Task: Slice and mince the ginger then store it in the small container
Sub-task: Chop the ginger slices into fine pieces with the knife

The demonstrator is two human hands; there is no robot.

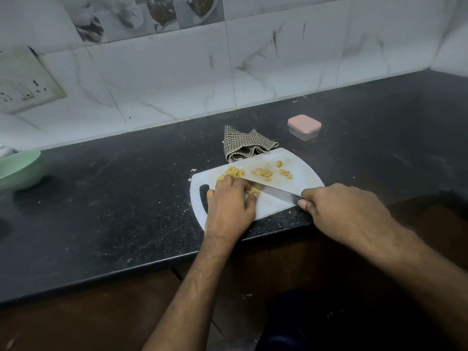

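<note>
Two hands on the white cutting board point(298, 163). Left hand point(229, 201) curls over a ginger piece point(253, 190), fingertips pinning it down. Right hand point(347, 211) wraps the knife point(278, 193) handle, blade angled across the board to the ginger, probably touching it. Cut ginger bits point(262, 172) lie behind the blade. Pink-lidded small container point(304, 126) sits closed on the black counter point(114, 198), well apart, beyond the checked cloth point(243, 145).

Left hand point(229, 198) pins ginger piece point(254, 190) on white cutting board point(301, 163); right hand point(339, 211) grips knife point(278, 192), blade against ginger piece.
</note>
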